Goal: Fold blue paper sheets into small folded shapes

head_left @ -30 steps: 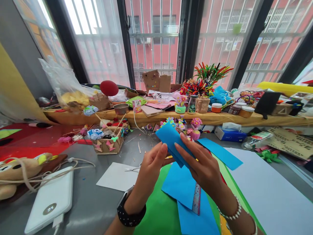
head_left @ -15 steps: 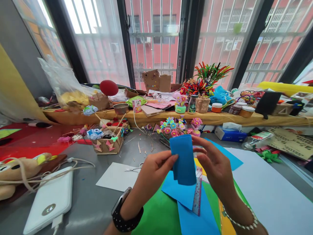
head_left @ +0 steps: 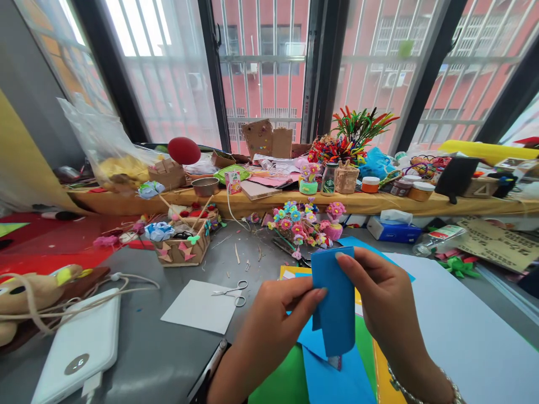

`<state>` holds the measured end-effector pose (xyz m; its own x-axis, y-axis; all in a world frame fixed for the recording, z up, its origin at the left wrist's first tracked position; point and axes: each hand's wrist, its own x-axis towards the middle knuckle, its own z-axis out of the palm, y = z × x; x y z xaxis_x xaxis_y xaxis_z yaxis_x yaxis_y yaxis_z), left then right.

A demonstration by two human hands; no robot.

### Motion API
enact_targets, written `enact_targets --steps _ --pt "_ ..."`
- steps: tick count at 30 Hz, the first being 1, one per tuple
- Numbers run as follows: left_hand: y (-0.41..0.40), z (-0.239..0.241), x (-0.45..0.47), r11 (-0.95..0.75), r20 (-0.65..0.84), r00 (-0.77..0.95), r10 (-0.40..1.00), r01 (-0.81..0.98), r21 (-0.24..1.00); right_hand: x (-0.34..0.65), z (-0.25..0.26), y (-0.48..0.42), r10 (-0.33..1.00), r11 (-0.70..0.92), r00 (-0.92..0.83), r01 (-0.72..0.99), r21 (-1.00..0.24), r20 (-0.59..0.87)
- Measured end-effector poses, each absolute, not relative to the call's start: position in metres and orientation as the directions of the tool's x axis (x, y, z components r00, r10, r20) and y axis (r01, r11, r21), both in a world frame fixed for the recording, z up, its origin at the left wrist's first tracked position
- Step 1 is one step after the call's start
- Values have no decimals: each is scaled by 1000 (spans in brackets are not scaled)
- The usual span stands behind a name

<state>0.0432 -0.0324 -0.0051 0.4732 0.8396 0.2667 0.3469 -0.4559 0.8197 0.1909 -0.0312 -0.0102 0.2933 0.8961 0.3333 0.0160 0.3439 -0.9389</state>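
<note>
A folded piece of blue paper [head_left: 337, 314] is held up in front of me, its layers curving over at the right edge. My left hand [head_left: 282, 314] pinches its left side between thumb and fingers. At the upper right, my right hand [head_left: 387, 297] grips the same paper, thumb in front and fingers behind. Beneath lie more blue sheets [head_left: 332, 381] on green paper [head_left: 273, 381] and a yellow sheet. A patterned ruler [head_left: 336, 362] peeks out below the held paper, mostly hidden. Small scissors [head_left: 236, 292] rest partly on a white card [head_left: 197, 307] left of my hands.
A white power bank [head_left: 80, 348] with cables lies at left. Behind stand a cardboard basket [head_left: 185, 249] and a bunch of small craft flowers [head_left: 297, 221]. A large white sheet [head_left: 455, 314], a tissue box [head_left: 393, 229] and a clear bottle [head_left: 440, 240] are on the right.
The blue paper has moved right and lower, along with both hands. My right hand, previously with fingers apart beside the paper, now grips its upper right. The scissors are more visible.
</note>
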Motion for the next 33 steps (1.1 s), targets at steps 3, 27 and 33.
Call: enact_targets --steps 3,27,33 --pt "-33 -6 42 -471 269 488 830 354 808 189 -8 -35 899 335 292 16 -942 325" --pt "-31 -6 44 -205 120 583 803 82 975 189 -8 -40 889 380 224 128 -916 400" --pt "-30 -6 45 -156 105 596 796 34 987 189 -7 -39 900 369 203 119 -922 387"
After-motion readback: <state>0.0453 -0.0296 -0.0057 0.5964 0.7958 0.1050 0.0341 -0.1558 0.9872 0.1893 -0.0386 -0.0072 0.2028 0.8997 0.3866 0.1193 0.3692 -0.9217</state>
